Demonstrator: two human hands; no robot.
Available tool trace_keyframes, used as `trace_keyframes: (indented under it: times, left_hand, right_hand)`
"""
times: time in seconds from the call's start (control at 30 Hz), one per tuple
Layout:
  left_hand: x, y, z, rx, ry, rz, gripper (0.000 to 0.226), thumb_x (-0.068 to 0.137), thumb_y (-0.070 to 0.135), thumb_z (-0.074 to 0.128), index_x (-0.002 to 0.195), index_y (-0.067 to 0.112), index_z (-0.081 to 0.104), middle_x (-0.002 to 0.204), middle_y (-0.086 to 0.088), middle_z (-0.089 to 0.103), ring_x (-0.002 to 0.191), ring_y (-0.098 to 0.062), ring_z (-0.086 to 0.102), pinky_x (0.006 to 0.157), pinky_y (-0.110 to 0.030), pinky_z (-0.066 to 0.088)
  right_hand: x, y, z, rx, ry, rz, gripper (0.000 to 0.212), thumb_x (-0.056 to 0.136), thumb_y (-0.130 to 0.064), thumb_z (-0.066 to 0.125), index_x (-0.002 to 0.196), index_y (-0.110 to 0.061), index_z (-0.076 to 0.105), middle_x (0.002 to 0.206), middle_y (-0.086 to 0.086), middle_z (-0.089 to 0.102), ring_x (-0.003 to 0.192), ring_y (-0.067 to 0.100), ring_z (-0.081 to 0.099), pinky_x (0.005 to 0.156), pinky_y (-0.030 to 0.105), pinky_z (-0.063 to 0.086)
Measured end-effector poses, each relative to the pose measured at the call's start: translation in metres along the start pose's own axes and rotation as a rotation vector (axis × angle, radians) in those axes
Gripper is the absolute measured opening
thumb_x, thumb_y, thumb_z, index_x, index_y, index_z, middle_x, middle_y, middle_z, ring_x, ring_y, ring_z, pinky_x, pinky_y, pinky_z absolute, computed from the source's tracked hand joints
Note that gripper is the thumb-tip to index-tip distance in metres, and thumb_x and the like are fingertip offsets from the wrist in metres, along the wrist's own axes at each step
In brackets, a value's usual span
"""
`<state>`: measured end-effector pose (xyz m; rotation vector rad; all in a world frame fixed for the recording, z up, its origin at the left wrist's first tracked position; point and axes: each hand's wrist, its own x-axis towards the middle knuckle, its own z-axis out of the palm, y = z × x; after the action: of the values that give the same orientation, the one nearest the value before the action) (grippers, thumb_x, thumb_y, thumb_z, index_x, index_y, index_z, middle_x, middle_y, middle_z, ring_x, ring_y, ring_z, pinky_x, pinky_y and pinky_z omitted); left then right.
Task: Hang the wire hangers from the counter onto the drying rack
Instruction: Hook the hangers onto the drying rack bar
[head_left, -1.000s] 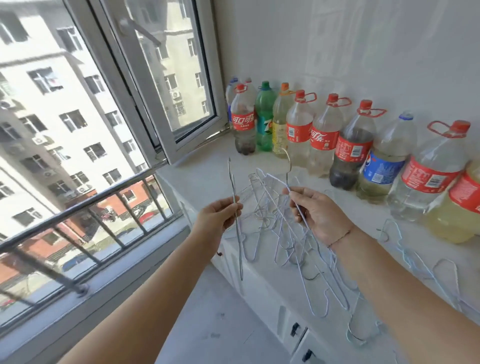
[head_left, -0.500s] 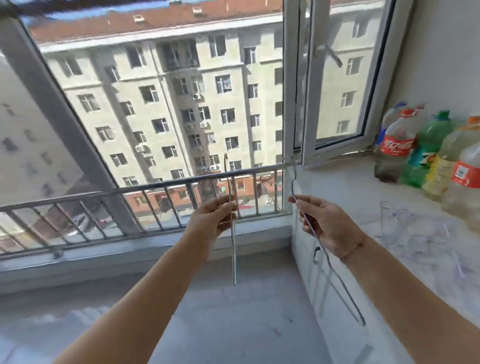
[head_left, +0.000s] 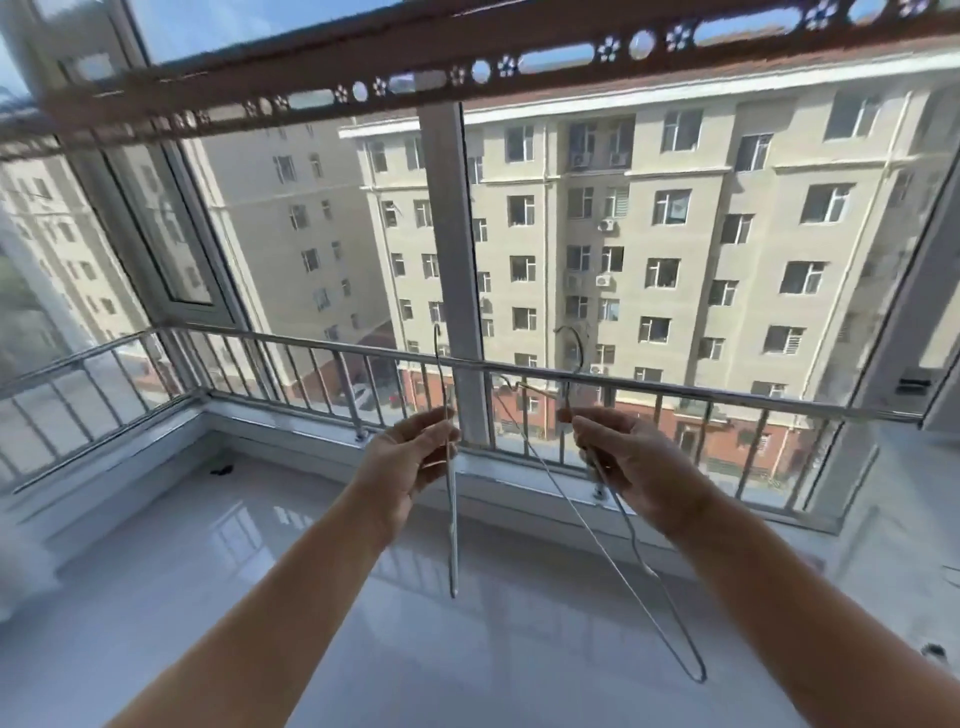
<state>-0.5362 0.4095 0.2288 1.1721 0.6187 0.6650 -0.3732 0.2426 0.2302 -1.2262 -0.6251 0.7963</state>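
My left hand (head_left: 410, 462) pinches a thin wire hanger (head_left: 453, 525) seen edge-on, its hook pointing up at about railing height. My right hand (head_left: 631, 465) grips a second wire hanger (head_left: 597, 540) near its neck; its hook rises above the hand and its triangle slants down to the right. High across the top of the view runs the brown drying rack bar (head_left: 467, 78), pierced with round holes and slots. Both hangers are well below it. The counter with the other hangers is out of view.
A steel railing (head_left: 675, 392) runs along the big window behind my hands. A white window post (head_left: 452, 260) stands at centre. An open window sash (head_left: 171, 234) is at the left. The glossy white floor (head_left: 182, 597) lies below.
My view has swung left and up, away from the counter and bottles, to the window and the rack bar. Both hands have kept their hangers, held at about the same height.
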Motion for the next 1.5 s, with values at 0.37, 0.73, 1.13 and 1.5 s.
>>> trace_keyframes:
  times: [0.37, 0.73, 1.13, 1.5]
  left_hand:
    - [0.02, 0.088, -0.234, 0.012, 0.175, 0.078, 0.015, 0.086, 0.006, 0.06, 0.096, 0.011, 0.069, 0.068, 0.0, 0.071, 0.065, -0.012, 0.058, 0.064, -0.025, 0.045]
    - [0.07, 0.156, -0.378, 0.02, 0.33, 0.171, 0.017, 0.088, 0.004, 0.057, 0.102, 0.006, 0.067, 0.073, -0.004, 0.069, 0.068, -0.014, 0.058, 0.057, -0.021, 0.048]
    - [0.197, 0.225, -0.504, 0.008, 0.426, 0.236, 0.017, 0.088, 0.006, 0.059, 0.099, 0.009, 0.071, 0.074, 0.0, 0.071, 0.06, -0.008, 0.061, 0.05, -0.018, 0.048]
    - [0.3, 0.292, -0.635, -0.012, 0.472, 0.288, 0.017, 0.087, 0.004, 0.059, 0.099, 0.006, 0.07, 0.07, 0.0, 0.071, 0.06, -0.007, 0.062, 0.059, -0.021, 0.05]
  right_hand:
    - [0.092, 0.047, 0.239, 0.061, -0.158, 0.022, 0.016, 0.088, -0.006, 0.055, 0.095, -0.01, 0.069, 0.064, 0.0, 0.047, 0.055, 0.009, 0.041, 0.053, 0.019, 0.034]
    - [0.207, 0.063, 0.413, 0.082, -0.298, -0.004, 0.014, 0.088, -0.007, 0.056, 0.092, -0.011, 0.069, 0.062, 0.001, 0.048, 0.055, 0.01, 0.042, 0.048, 0.017, 0.035]
    - [0.379, 0.083, 0.564, 0.068, -0.464, 0.004, 0.019, 0.089, -0.006, 0.055, 0.104, -0.002, 0.066, 0.066, 0.003, 0.047, 0.059, 0.012, 0.04, 0.058, 0.023, 0.034]
    - [0.511, 0.097, 0.702, 0.043, -0.471, -0.073, 0.017, 0.088, -0.007, 0.056, 0.1, -0.003, 0.067, 0.063, 0.004, 0.043, 0.056, 0.011, 0.037, 0.056, 0.024, 0.03]
